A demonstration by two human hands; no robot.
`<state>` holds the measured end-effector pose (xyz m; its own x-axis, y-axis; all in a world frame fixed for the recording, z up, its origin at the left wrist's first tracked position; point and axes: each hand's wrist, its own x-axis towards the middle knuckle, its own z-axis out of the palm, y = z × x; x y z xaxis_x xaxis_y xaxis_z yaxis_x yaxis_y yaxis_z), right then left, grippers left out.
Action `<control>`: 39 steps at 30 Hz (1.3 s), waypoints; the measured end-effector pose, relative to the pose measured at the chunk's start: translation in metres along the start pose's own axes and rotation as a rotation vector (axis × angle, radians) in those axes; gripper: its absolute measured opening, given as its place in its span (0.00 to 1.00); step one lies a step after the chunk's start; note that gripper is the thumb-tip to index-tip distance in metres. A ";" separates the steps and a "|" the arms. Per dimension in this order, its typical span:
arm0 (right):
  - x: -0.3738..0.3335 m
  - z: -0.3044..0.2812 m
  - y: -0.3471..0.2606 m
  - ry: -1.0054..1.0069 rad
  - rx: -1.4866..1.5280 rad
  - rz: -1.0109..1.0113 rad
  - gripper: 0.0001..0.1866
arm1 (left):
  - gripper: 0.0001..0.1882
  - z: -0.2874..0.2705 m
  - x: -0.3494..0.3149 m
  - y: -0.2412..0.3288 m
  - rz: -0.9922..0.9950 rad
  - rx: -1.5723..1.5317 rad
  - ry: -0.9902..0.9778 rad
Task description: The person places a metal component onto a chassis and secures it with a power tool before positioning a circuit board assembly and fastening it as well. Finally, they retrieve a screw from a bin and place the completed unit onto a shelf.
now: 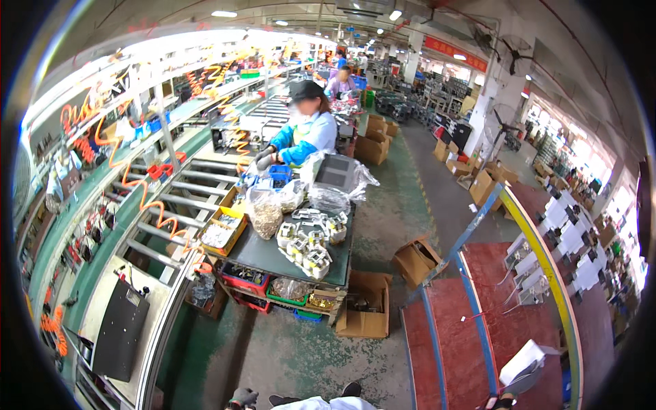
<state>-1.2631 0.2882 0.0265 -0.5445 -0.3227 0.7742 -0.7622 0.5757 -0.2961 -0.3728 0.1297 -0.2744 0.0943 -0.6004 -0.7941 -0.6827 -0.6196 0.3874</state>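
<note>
At the lower edge, my left hand [243,397] wears a grey glove. Its fingers look curled in, and nothing shows in them; it hangs over the floor, apart from the workbench. Low on the right, my right hand [504,399], gloved too and partly cut off by the frame, is closed at the lower end of a white box-shaped part [522,362]. The part is tilted over the red shelf cart [451,342], near its yellow rail [557,280]. Thin wires run from the part. Several white metal assemblies [529,273] with loose wires stand farther back on the cart.
Ahead, a workbench [266,253] bears white-and-metal parts [304,246], plastic bags and a yellow tray [224,231]. A co-worker [311,130] works behind it. A roller conveyor [164,239] with a black panel [121,331] runs on the left. Cardboard boxes [365,304] stand on the floor.
</note>
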 end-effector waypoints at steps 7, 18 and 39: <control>-0.121 -0.056 -0.178 -0.167 0.263 -0.088 0.11 | 0.18 -0.090 -0.047 -0.057 0.049 0.048 0.094; -0.260 -0.105 -0.651 -0.899 1.000 -0.593 0.16 | 0.23 -0.214 -0.151 -0.051 0.486 -0.698 0.135; -0.508 -0.337 -1.399 -1.020 1.884 -1.799 0.12 | 0.41 -0.570 -0.218 -0.202 0.698 -2.277 0.871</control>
<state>0.1975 -0.1001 0.2360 0.8130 0.1599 0.5599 0.4237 -0.8220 -0.3804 0.1580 0.0976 0.0873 0.8056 -0.4641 -0.3683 0.5925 0.6362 0.4942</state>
